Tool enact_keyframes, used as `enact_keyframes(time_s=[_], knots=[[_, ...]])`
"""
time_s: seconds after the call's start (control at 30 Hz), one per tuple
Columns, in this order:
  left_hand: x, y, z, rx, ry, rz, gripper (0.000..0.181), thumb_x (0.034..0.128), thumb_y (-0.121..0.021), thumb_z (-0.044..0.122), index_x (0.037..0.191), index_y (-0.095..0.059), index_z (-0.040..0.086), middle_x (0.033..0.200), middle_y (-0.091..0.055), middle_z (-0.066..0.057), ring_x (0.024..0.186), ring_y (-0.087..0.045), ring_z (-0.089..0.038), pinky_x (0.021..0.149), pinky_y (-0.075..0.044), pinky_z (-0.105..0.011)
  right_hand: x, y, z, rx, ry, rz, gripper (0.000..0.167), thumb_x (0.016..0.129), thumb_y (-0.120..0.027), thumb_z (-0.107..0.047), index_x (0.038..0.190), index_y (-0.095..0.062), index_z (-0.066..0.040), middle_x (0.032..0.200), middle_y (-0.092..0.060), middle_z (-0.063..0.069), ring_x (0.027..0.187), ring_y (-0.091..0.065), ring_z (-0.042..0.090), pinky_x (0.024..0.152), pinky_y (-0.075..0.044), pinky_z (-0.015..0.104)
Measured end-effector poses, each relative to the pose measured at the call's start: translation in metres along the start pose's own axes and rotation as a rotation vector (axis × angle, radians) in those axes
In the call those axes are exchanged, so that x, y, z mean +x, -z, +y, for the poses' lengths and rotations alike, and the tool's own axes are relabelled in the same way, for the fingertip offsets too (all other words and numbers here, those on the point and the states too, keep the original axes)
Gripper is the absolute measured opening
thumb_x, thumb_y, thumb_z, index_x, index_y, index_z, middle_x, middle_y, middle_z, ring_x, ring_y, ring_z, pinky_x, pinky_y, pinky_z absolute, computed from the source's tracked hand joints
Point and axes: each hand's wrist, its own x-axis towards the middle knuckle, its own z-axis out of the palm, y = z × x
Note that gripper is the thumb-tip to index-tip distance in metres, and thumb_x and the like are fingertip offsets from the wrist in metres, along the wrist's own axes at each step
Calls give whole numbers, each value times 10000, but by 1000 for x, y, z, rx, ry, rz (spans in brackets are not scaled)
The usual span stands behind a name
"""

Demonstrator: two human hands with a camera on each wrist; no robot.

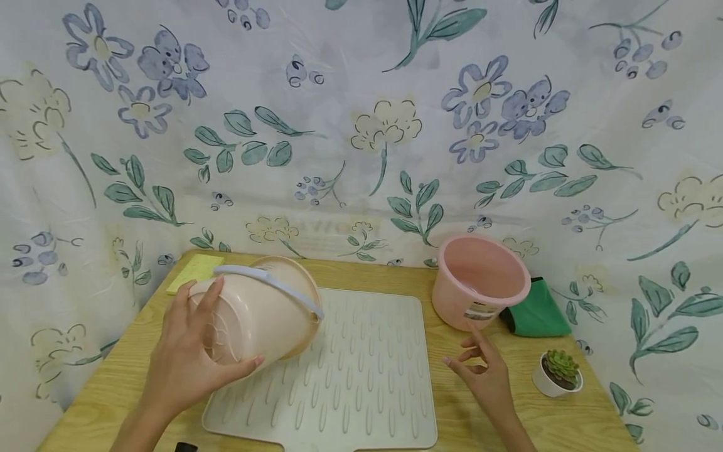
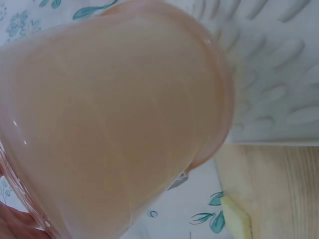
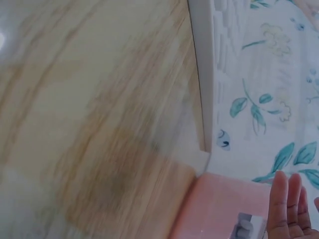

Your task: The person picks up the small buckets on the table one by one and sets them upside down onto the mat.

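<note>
A cream bucket (image 1: 282, 323) with a pale blue handle (image 1: 277, 284) lies tilted on its side, its mouth facing away to the right. My left hand (image 1: 183, 355) grips it round the base, fingers above and thumb below. In the left wrist view the bucket's wall (image 2: 119, 109) fills most of the picture. My right hand (image 1: 486, 376) is relaxed, with nothing in it, just in front of a pink bucket (image 1: 460, 298). That bucket stands upright with a label on its front. The right wrist view shows the pink bucket (image 3: 219, 204) beside the fingers (image 3: 279, 204).
A pale ridged mat (image 1: 373, 376) covers the middle of the wooden table (image 1: 474, 427). At the right are a green cloth (image 1: 542, 311) and a small potted succulent (image 1: 559, 373). A yellow sponge cloth (image 1: 194, 270) lies at the back left. Floral curtain (image 1: 339, 125) surrounds the table.
</note>
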Motion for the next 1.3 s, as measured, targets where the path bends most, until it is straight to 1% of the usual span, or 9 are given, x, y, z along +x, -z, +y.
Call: enact_keyframes(time_s=[0.27,0.43,0.53,0.7,0.8,0.87,1.07,1.17,1.3], knots=[[5,6,-5,68,-11,-16,1336,387,-951,533,1544,-338,267,1488,-281,-283,1249,-363,-488,718,-386,-790,1,0,3,-19,-19,37,787,728,-848,10,1436,-518,-87,1043,-553,5,836,-595,99,637,-536,225],[8,5,-7,116,-19,-32,1312,401,-925,582,1540,-336,307,1467,-293,-282,1215,-385,-483,735,-394,-758,2,2,3,-26,0,67,806,726,-842,31,1448,-509,-99,1033,-540,-77,825,-599,91,632,-531,187],[11,4,-8,161,-44,-35,1294,421,-899,612,1542,-331,304,1434,-306,-298,1217,-379,-478,746,-405,-728,3,3,1,-24,5,73,790,741,-836,23,1447,-516,-129,1025,-536,-71,824,-592,87,630,-523,176],[18,1,-8,223,-32,-140,1285,476,-861,677,1561,-281,308,1449,-280,-309,1256,-325,-494,732,-398,-745,2,3,-4,-22,0,90,782,741,-827,47,1440,-523,-122,1025,-543,17,818,-588,112,621,-517,177],[23,-1,-4,234,-7,-220,1268,525,-832,719,1574,-240,321,1484,-244,-299,1288,-285,-501,737,-373,-775,2,3,-4,-26,-2,101,794,748,-821,50,1457,-503,-113,1029,-541,-25,825,-584,102,623,-511,166],[28,-4,-2,241,-9,-249,1249,546,-815,735,1573,-238,320,1492,-239,-299,1303,-270,-501,750,-366,-778,2,3,-3,-26,3,114,799,752,-817,54,1465,-491,-102,1026,-536,-44,826,-580,92,623,-506,158],[45,-11,4,248,-36,-326,1209,565,-787,761,1555,-270,299,1509,-209,-315,1339,-228,-509,749,-354,-789,2,3,3,-2,35,150,803,753,-812,64,1467,-495,-122,1020,-562,38,813,-583,105,612,-503,145],[53,-15,5,255,-53,-354,1199,577,-783,754,1557,-266,295,1507,-206,-307,1345,-224,-506,732,-359,-794,0,2,3,-4,26,158,792,752,-809,69,1459,-504,-116,1006,-558,-14,810,-582,109,614,-497,142],[59,-19,5,269,-57,-389,1217,583,-757,785,1570,-236,299,1493,-207,-285,1326,-228,-493,738,-353,-806,-2,-2,5,-21,-15,158,785,752,-809,68,1455,-506,-104,1002,-549,-20,805,-581,93,623,-493,141]])
